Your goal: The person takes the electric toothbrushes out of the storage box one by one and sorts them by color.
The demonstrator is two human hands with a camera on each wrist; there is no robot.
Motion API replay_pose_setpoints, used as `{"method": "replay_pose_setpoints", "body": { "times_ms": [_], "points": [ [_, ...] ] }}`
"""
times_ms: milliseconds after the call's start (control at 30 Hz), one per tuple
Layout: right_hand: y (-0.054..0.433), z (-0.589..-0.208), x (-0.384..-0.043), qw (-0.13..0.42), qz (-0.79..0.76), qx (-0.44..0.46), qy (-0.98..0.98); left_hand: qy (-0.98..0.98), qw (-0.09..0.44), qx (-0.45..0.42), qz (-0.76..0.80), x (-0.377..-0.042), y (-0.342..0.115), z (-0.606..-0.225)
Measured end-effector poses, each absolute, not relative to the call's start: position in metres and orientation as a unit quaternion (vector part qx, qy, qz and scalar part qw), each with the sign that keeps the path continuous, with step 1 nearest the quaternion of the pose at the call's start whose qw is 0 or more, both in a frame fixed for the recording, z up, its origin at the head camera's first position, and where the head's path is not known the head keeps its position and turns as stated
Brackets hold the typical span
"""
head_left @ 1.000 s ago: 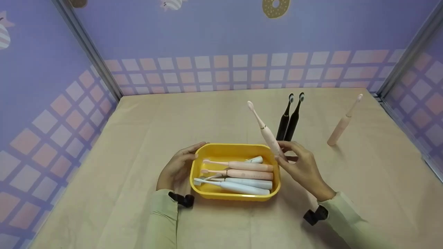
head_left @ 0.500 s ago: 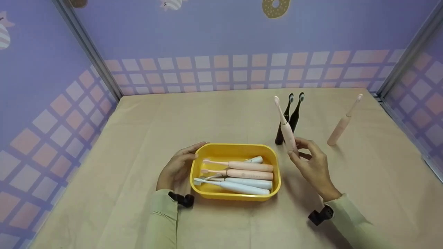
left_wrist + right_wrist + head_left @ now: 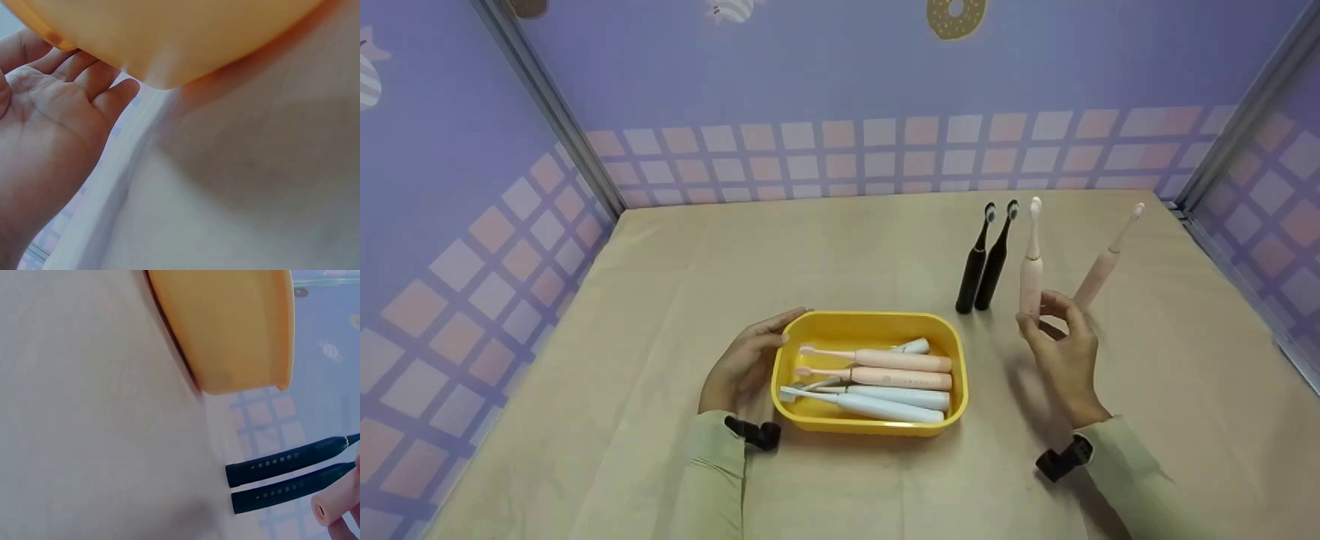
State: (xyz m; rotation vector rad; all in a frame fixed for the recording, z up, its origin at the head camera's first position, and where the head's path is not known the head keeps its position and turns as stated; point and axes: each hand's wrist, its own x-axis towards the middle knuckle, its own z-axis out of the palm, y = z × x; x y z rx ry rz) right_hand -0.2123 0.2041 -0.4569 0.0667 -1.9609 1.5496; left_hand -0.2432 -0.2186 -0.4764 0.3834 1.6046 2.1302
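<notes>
Lavender walls (image 3: 810,71) with a checked pink-and-white band rise behind and beside a table draped in pale cloth (image 3: 697,262), on which sits a yellow bin (image 3: 870,428). At the bin's left end, the left hand (image 3: 742,367) is unclenched: its fingers lie extended along the outer wall and the thumb tip touches the rim. Inside the bin, two pink toothbrushes (image 3: 904,361) lie above two whitish toothbrushes (image 3: 891,409), heads toward the bin's left end; another pale toothbrush (image 3: 913,346) lies partly hidden beneath them. Beyond the bin's far right corner, two black toothbrushes (image 3: 972,274) stand side by side on their bases. Right of the bin, and apart from it, the right hand (image 3: 1066,367) pinches a pale pink toothbrush (image 3: 1032,281) near its base between thumb and fingers, the brush upright, head uppermost. Farther right of the bin, past that hand, a standing pink toothbrush (image 3: 1099,271) rests on the cloth, its base partly hidden by the fingers.
</notes>
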Motion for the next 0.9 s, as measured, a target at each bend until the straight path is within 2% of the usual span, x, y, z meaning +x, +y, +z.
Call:
{"method": "replay_pose_setpoints", "body": {
  "times_ms": [467, 700, 900],
  "points": [
    [0.214, -0.448, -0.208, 0.307, 0.63, -0.054, -0.711, 0.571, 0.22, 0.132, 0.78, -0.243, -0.218, -0.477],
    [0.233, -0.468, -0.226, 0.302, 0.646, -0.113, -0.692, 0.57, 0.219, 0.125, 0.782, -0.243, -0.217, -0.476],
    [0.244, -0.478, -0.234, 0.27, 0.671, -0.157, -0.673, 0.584, 0.217, 0.127, 0.772, -0.243, -0.218, -0.476]
  ]
}}
